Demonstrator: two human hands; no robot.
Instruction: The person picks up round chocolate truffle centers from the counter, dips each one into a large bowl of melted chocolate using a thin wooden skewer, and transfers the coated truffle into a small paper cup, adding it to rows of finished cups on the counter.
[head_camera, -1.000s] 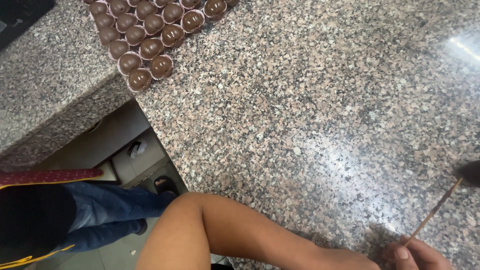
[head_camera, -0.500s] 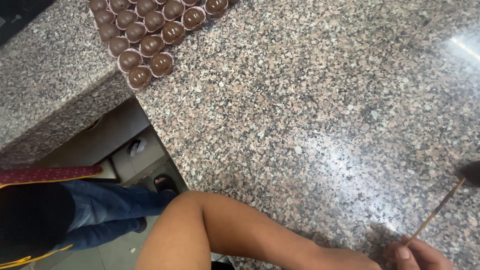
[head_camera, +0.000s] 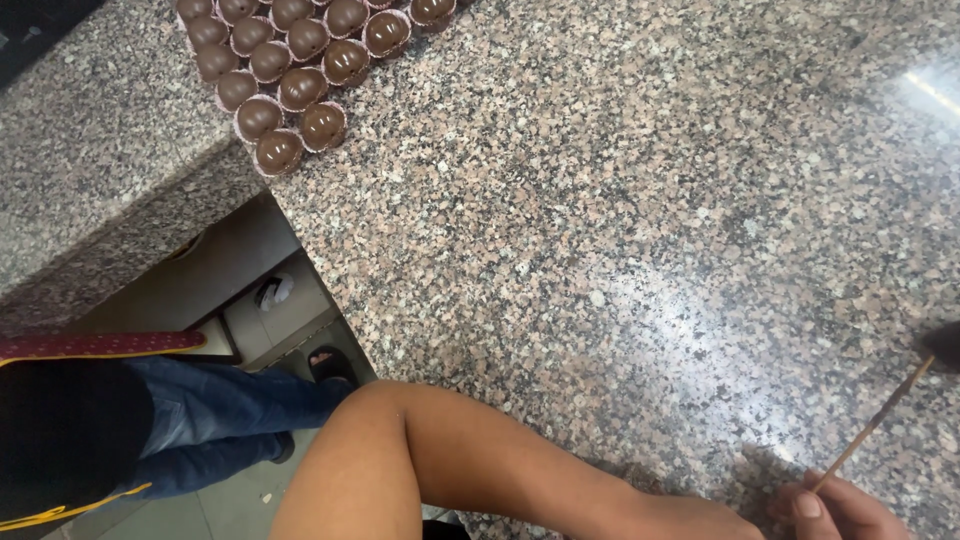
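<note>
My right hand (head_camera: 835, 510) pinches a thin wooden skewer (head_camera: 872, 423) low over the granite counter (head_camera: 620, 200), chocolate cups (head_camera: 300, 60) far off, my left hand out of sight.

We are in what looks like a sweet-making kitchen or confectionery workroom. A broad speckled pink-and-grey polished granite counter (head_camera: 620, 220) fills most of our view, and at eleven o'clock rows of glossy round dark chocolates in small pleated paper cups (head_camera: 300, 60) stand packed together on it. At eight o'clock, below the counter edge, we see a pale tiled floor (head_camera: 200, 510).
</note>
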